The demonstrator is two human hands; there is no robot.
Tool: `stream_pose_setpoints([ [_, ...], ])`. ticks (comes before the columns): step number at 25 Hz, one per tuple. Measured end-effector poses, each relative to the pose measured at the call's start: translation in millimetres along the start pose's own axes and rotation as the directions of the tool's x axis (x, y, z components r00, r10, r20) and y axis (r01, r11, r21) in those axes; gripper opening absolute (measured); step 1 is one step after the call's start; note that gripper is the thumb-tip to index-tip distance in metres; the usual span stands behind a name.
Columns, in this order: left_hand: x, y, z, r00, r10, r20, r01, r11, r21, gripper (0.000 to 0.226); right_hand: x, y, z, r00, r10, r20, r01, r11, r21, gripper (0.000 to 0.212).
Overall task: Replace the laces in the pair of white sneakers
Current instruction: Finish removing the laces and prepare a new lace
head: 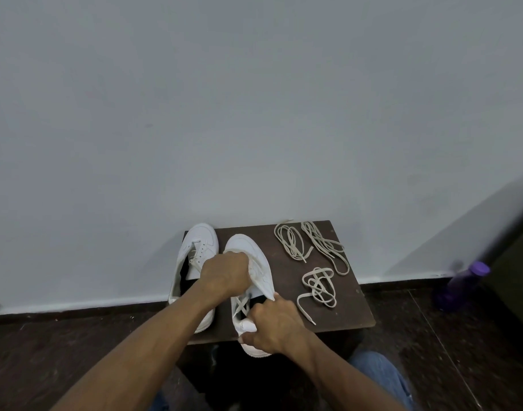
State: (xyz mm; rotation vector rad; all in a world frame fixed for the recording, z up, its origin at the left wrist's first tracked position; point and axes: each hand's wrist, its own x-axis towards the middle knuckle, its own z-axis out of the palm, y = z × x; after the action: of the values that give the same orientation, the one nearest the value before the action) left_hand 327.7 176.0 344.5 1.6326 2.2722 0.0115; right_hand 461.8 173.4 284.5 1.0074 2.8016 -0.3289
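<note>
Left hand [224,272] fingers curl over the lace area of the near sneaker [254,280], centre frame; right hand [273,324] grips its heel. Shoe overhangs the table [352,304] edge — could tip off. Loose laces [318,287] lie right — tangling risk.

Setting: room in home, floor-level corner. Evidence: plain pale painted wall [254,99]; dark wood-pattern floor [61,351] meeting wall at dark skirting strip; small dark brown tabletop [352,307] set against wall; purple-capped bottle [462,284] standing on floor at right; person's jeans-clad knee [382,378] below tabletop edge.
</note>
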Motion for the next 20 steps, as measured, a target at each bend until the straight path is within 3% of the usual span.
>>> stream_pose_setpoints([
  [1,-2,-3,-6,0.990,-0.079,0.114,0.120,0.901,-0.418,0.016,0,0,-1,1.000,0.002,0.003,-0.002,1.000,-0.009,0.051],
  [2,-6,-9,-10,0.959,-0.126,0.255,0.280,0.587,-0.760,0.014,1,-1,-2,1.000,0.007,0.006,-0.007,1.000,-0.018,0.052],
  [3,-10,-20,-12,0.934,-0.136,0.331,0.357,0.301,-0.884,0.013,2,-2,-2,1.000,0.013,0.009,-0.012,1.000,-0.027,0.053],
  [4,-11,-31,-11,0.928,-0.154,0.340,0.364,0.171,-0.916,0.012,2,-3,-4,1.000,0.018,0.013,-0.018,0.999,-0.033,0.053],
  [5,-11,-40,-8,0.929,-0.189,0.319,0.355,0.205,-0.912,0.011,3,-4,-4,0.999,0.025,0.023,-0.024,0.999,-0.034,0.053],
  [6,-12,-45,-6,0.943,-0.207,0.261,0.326,0.408,-0.853,0.009,5,-4,-5,0.999,0.030,0.030,-0.029,0.999,-0.031,0.053],
  [7,-13,-46,-2,0.965,-0.183,0.186,0.261,0.689,-0.676,0.004,5,-4,-5,0.999,0.035,0.039,-0.034,0.999,-0.025,0.054],
  [8,-11,-44,2,0.986,-0.132,0.104,0.164,0.885,-0.436,0.003,5,-4,-5,0.998,0.036,0.043,-0.035,0.999,-0.023,0.053],
  [9,-9,-39,2,0.997,-0.080,0.024,0.083,0.966,-0.246,0.004,6,-4,-5,0.998,0.038,0.041,-0.037,0.999,-0.024,0.053],
  [10,-8,-33,-1,0.998,-0.044,-0.048,0.033,0.977,-0.210,0.006,5,-4,-6,0.999,0.040,0.036,-0.039,0.999,-0.022,0.053],
  [11,-10,-28,-8,0.994,-0.043,-0.104,0.001,0.928,-0.372,0.011,5,-5,-6,0.999,0.042,0.032,-0.042,0.999,-0.017,0.054],
  [12,-9,-26,-14,0.988,-0.091,-0.124,-0.011,0.763,-0.646,0.014,5,-5,-7,0.999,0.045,0.028,-0.045,0.999,-0.010,0.054],
  [13,-11,-27,-20,0.982,-0.162,-0.098,-0.006,0.488,-0.873,0.017,6,-5,-6,0.998,0.049,0.025,-0.049,0.999,-0.006,0.054],
  [14,-13,-29,-24,0.974,-0.226,-0.022,0.016,0.168,-0.986,0.018,5,-6,-6,0.999,0.048,0.023,-0.047,0.999,-0.008,0.054],
  [15,-15,-33,-25,0.961,-0.269,0.070,0.045,-0.099,-0.994,0.018,5,-7,-7,0.999,0.042,0.024,-0.042,0.999,-0.016,0.054],
  [16,-18,-37,-22,0.947,-0.290,0.140,0.070,-0.240,-0.968,0.017,5,-7,-7,0.999,0.036,0.022,-0.036,0.999,-0.024,0.054],
  [17,-19,-39,-19,0.937,-0.310,0.163,0.095,-0.223,-0.970,0.015,5,-7,-8,0.999,0.034,0.019,-0.033,0.999,-0.030,0.054],
  [18,-18,-39,-15,0.939,-0.318,0.131,0.128,-0.030,-0.991,0.016,5,-6,-8,0.999,0.035,0.019,-0.034,0.999,-0.033,0.054],
  [19,-18,-39,-12,0.957,-0.287,0.050,0.136,0.288,-0.948,0.018,5,-6,-9,0.999,0.036,0.023,-0.035,0.999,-0.036,0.054],
  [20,-17,-39,-11,0.978,-0.206,-0.022,0.113,0.618,-0.778,0.018,5,-6,-9,0.999,0.038,0.027,-0.037,0.999,-0.037,0.054],
])
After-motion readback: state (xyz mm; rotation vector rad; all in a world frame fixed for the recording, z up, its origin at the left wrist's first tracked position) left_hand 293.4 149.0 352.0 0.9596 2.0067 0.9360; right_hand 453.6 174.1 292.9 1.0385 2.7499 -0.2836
